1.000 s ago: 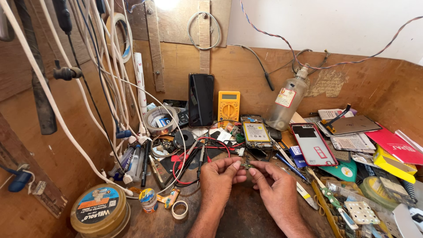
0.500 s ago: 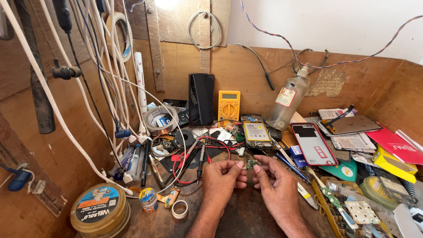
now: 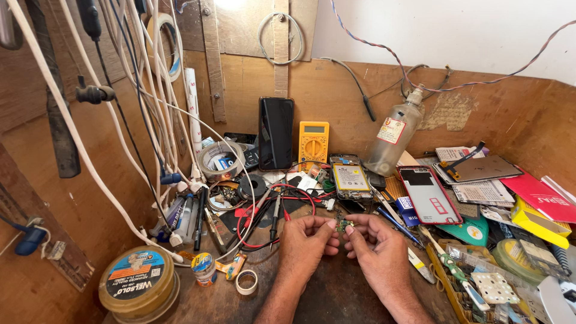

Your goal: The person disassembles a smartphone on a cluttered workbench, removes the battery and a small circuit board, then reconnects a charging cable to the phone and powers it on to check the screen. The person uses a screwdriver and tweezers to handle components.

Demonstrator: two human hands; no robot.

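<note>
Hands: left hand (image 3: 305, 243) and right hand (image 3: 377, 246) are meeting at the middle of the brown wooden desk (image 3: 336, 303), fingertips pinching together on one small part.
Held part: tiny green circuit board piece (image 3: 344, 225) is sitting between the thumb and forefinger tips of both hands, just above the desk.
Direction: the piece is lying at the far ends of both hands, away from the person; the hands are coming at it from either side, and neither one is clearly nearer.
Long axis: the piece is too small to tell surely, though it seems to be running left to right from one hand to the other.
Grip state: both hands are closing on the piece, the remaining fingers curling loosely underneath.
Just beyond: red and black probe leads (image 3: 273, 219) are looping on the desk to the left of the hands, and an opened phone showing its pale battery (image 3: 351, 177) is lying behind them.
Further back: yellow multimeter (image 3: 313, 142) and black phone (image 3: 276, 133) are leaning against the wooden wall.
Near left: round yellow tin with a blue lid label (image 3: 138, 283) is sitting well apart from the hands.
</note>
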